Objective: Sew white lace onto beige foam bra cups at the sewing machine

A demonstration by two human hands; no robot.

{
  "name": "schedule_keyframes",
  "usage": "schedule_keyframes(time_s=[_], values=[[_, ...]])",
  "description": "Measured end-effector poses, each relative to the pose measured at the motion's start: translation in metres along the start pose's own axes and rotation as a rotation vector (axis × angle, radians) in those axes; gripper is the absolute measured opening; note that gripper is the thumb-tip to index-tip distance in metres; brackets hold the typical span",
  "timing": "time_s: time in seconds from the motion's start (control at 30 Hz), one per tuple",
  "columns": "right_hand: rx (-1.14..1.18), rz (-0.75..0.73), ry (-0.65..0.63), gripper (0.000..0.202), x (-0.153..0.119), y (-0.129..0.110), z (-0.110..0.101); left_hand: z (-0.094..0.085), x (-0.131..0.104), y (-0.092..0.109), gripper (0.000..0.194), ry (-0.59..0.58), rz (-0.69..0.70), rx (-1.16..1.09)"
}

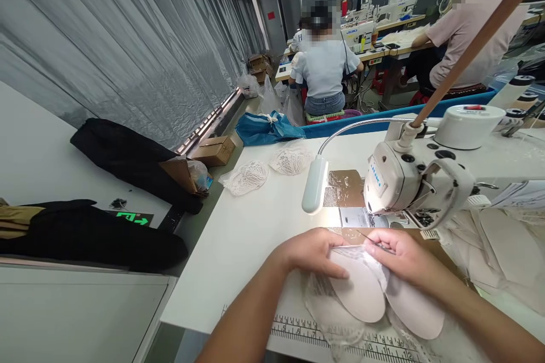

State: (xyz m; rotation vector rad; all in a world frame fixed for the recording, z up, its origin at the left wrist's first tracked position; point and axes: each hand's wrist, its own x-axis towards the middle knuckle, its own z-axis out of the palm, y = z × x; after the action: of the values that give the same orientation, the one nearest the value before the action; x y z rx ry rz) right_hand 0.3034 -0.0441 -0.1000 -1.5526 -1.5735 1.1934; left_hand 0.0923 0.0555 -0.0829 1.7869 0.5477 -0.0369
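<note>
The left hand (313, 253) pinches a pale bra cup (361, 290) over the bench (238, 249); the right hand (398, 250) holds a thin pointed tool (365, 236). The cup slants longways, round end pointing down and right.

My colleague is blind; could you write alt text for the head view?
A person's left hand and right hand hold pale oval pieces with lace at a white table, the right also gripping a thin pointed tool. Beyond are a lamp and JUKI sewing machine; co-workers sit further back.
</note>
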Motion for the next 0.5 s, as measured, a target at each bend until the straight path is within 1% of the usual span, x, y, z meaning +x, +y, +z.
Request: schedule_keyframes(time_s=[0.03,0.07,0.13,0.17,0.2,0.27,0.33,0.43,0.5], values=[[-0.021,0.012,-0.018,0.031,-0.001,0.0,-0.002,-0.005,-0.004,0.0,0.038,-0.002,-0.007,0.06],[-0.033,0.024,-0.075,0.031,-0.003,0.0,-0.004,-0.009,-0.009,-0.001,0.037,0.008,-0.02,0.098],[-0.028,0.047,-0.216,0.033,-0.004,0.001,-0.006,-0.016,-0.014,-0.003,0.035,0.041,-0.042,0.1],[-0.005,0.051,-0.243,0.035,-0.004,0.001,-0.006,-0.017,-0.016,-0.004,0.034,0.06,-0.044,0.076],[0.027,0.048,-0.226,0.037,-0.004,0.001,-0.006,-0.018,-0.017,-0.005,0.034,0.079,-0.036,0.05],[0.082,0.025,-0.109,0.039,-0.001,0.0,-0.004,-0.016,-0.016,-0.005,0.035,0.113,-0.003,-0.001],[0.092,-0.017,-0.019,0.034,0.002,-0.001,0.0,-0.012,-0.013,-0.003,0.037,0.127,0.024,-0.055],[0.05,-0.039,-0.039,0.027,0.003,-0.002,0.007,-0.004,-0.009,0.003,0.036,0.152,0.038,-0.124],[0.041,-0.027,-0.046,0.028,0.001,-0.003,0.01,0.001,-0.007,0.006,0.037,0.18,0.036,-0.154]])
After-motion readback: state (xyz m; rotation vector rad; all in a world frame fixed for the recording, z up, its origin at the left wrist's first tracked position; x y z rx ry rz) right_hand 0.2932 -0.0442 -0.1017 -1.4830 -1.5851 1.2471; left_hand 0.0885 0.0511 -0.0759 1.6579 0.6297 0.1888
